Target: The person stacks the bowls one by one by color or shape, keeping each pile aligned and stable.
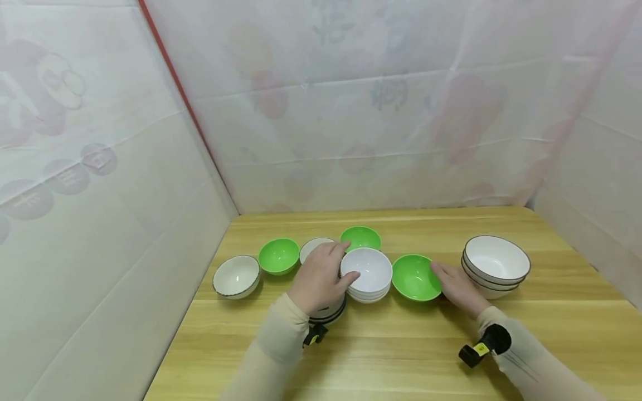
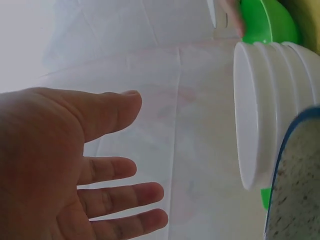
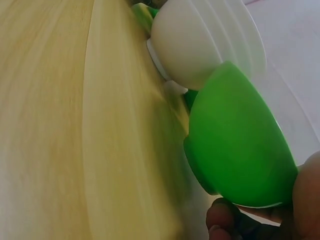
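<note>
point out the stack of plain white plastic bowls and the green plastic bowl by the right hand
stack of plain white plastic bowls (image 1: 368, 267), head view, inside of the top bowl
green plastic bowl by the right hand (image 1: 413, 277), head view, inside of the bowl

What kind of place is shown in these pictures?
Probably a makeshift recording booth, not a kitchen: pale printed plastic sheeting walls in a light wooden table, which carries only green plastic bowls and stacked white bowls.

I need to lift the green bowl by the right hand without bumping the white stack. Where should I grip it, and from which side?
Judging by its pose, pinch the rim of the green bowl on its right side, where the right hand already touches it. It sits upright and open, so the rim is free there. The white stack crowds its left side.
</note>
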Demonstrator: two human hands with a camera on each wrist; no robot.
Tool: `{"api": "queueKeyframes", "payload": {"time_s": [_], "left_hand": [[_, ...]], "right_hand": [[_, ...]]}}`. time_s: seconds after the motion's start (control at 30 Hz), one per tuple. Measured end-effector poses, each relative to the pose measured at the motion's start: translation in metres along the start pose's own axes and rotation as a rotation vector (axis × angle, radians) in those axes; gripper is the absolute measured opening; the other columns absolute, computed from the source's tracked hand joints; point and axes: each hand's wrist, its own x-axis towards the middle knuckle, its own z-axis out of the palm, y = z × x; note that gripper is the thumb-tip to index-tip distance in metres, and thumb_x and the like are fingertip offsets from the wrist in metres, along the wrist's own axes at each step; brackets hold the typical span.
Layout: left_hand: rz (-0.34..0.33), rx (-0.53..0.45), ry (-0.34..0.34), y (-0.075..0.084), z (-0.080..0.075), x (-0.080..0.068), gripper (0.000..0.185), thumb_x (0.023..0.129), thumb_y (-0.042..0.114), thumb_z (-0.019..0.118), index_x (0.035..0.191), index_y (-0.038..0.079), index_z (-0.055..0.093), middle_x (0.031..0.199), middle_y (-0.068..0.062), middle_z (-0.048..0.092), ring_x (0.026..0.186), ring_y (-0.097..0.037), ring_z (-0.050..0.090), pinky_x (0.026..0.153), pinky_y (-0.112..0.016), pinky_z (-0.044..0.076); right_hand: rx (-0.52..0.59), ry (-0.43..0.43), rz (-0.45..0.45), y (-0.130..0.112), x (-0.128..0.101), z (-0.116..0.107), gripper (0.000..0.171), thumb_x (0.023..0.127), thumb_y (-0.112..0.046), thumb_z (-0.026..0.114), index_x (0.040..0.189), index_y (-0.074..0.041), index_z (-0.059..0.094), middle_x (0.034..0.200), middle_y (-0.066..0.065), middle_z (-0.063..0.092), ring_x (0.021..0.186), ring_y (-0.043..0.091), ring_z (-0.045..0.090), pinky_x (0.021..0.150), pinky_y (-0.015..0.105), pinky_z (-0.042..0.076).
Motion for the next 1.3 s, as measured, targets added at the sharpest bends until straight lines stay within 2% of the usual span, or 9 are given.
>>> {"api": "queueKeyframes", "payload": {"time_s": [0.07, 0.17, 0.4, 0.53, 0.7, 0.87, 1.0, 1.17, 1.3], "left_hand": [[-0.002, 0.012, -0.043, -0.003, -0.006, 0.001, 0.059, 0.091, 0.039, 0.065, 0.135, 0.003, 0.050, 0.124, -0.012, 0.060, 0.118, -0.028, 0.054, 0.102, -0.038, 0.042], [-0.016, 0.008, -0.124, -0.008, -0.015, 0.007, 0.057, 0.093, 0.039, 0.062, 0.136, 0.004, 0.050, 0.127, -0.012, 0.059, 0.120, -0.029, 0.054, 0.102, -0.039, 0.042], [-0.120, 0.007, -0.344, -0.028, -0.024, 0.039, 0.055, 0.097, 0.036, 0.057, 0.140, 0.005, 0.046, 0.137, -0.011, 0.053, 0.126, -0.028, 0.050, 0.104, -0.040, 0.040], [-0.136, 0.047, -0.420, -0.043, -0.021, 0.059, 0.049, 0.097, 0.031, 0.056, 0.137, 0.003, 0.049, 0.134, -0.011, 0.056, 0.121, -0.027, 0.054, 0.101, -0.038, 0.043], [-0.167, 0.048, -0.499, -0.061, -0.010, 0.081, 0.043, 0.099, 0.026, 0.053, 0.134, 0.000, 0.053, 0.134, -0.013, 0.056, 0.122, -0.028, 0.053, 0.100, -0.038, 0.044], [-0.232, 0.058, -0.548, -0.075, 0.005, 0.096, 0.040, 0.100, 0.026, 0.051, 0.131, 0.000, 0.056, 0.132, -0.014, 0.056, 0.115, -0.026, 0.057, 0.091, -0.037, 0.049], [-0.275, 0.077, -0.572, -0.082, 0.018, 0.105, 0.036, 0.100, 0.027, 0.051, 0.124, 0.002, 0.061, 0.125, -0.011, 0.062, 0.108, -0.023, 0.060, 0.084, -0.034, 0.050], [-0.348, 0.064, -0.601, -0.087, 0.039, 0.110, 0.031, 0.099, 0.029, 0.054, 0.113, 0.004, 0.065, 0.110, -0.007, 0.066, 0.085, -0.018, 0.060, 0.069, -0.029, 0.050], [-0.362, 0.084, -0.636, -0.089, 0.052, 0.114, 0.028, 0.099, 0.031, 0.053, 0.100, 0.007, 0.067, 0.091, -0.003, 0.064, 0.068, -0.013, 0.052, 0.057, -0.024, 0.044]], "right_hand": [[-0.006, -0.004, -0.009, 0.000, 0.000, 0.001, 0.070, 0.103, -0.051, 0.022, 0.138, 0.005, 0.046, 0.128, 0.025, 0.055, 0.117, 0.036, 0.051, 0.096, 0.051, 0.043], [-0.002, -0.009, -0.012, 0.001, 0.000, 0.001, 0.069, 0.104, -0.049, 0.023, 0.139, 0.006, 0.044, 0.134, 0.028, 0.050, 0.126, 0.042, 0.045, 0.102, 0.057, 0.035], [0.001, -0.036, -0.020, 0.005, -0.001, 0.004, 0.071, 0.104, -0.049, 0.023, 0.141, 0.009, 0.039, 0.139, 0.031, 0.042, 0.130, 0.047, 0.037, 0.105, 0.059, 0.030], [0.014, -0.055, -0.007, 0.008, -0.002, 0.007, 0.071, 0.104, -0.049, 0.023, 0.142, 0.010, 0.036, 0.142, 0.032, 0.038, 0.132, 0.048, 0.032, 0.106, 0.059, 0.027], [0.049, -0.081, 0.018, 0.009, -0.004, 0.009, 0.074, 0.103, -0.051, 0.023, 0.144, 0.010, 0.031, 0.145, 0.032, 0.033, 0.134, 0.049, 0.027, 0.108, 0.060, 0.023], [0.072, -0.132, 0.058, 0.008, -0.008, 0.009, 0.078, 0.102, -0.055, 0.022, 0.146, 0.009, 0.027, 0.148, 0.031, 0.027, 0.137, 0.048, 0.021, 0.109, 0.061, 0.019], [0.077, -0.142, 0.085, 0.008, -0.010, 0.010, 0.078, 0.101, -0.057, 0.023, 0.146, 0.007, 0.029, 0.149, 0.029, 0.028, 0.137, 0.048, 0.021, 0.109, 0.061, 0.018], [0.114, -0.169, 0.120, 0.009, -0.011, 0.010, 0.081, 0.099, -0.060, 0.022, 0.148, 0.004, 0.027, 0.151, 0.028, 0.025, 0.139, 0.046, 0.019, 0.109, 0.061, 0.016], [0.142, -0.184, 0.139, 0.008, -0.011, 0.010, 0.087, 0.097, -0.066, 0.019, 0.150, 0.004, 0.022, 0.153, 0.028, 0.020, 0.140, 0.045, 0.015, 0.110, 0.061, 0.013]]}}
